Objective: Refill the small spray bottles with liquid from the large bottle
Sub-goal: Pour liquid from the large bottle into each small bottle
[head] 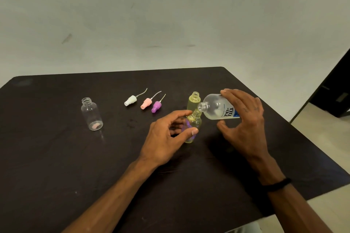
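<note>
My right hand (244, 119) grips the large frosted bottle (217, 108), tipped on its side with its open neck over the mouth of a small bottle (194, 123). My left hand (168, 138) holds that small bottle, with fingers and thumb curled round its body; it has yellowish liquid inside. A second small bottle (194, 101) with yellowish liquid stands uncapped just behind it. A third small bottle (91, 113) stands uncapped at the left, clear, with a pink patch at its base.
Three spray heads lie in a row behind my left hand: white (130, 100), pink (146, 103) and purple (156, 106), each with a thin dip tube. The dark table (56, 157) ends at the right; a dark doorway (333, 96) lies beyond.
</note>
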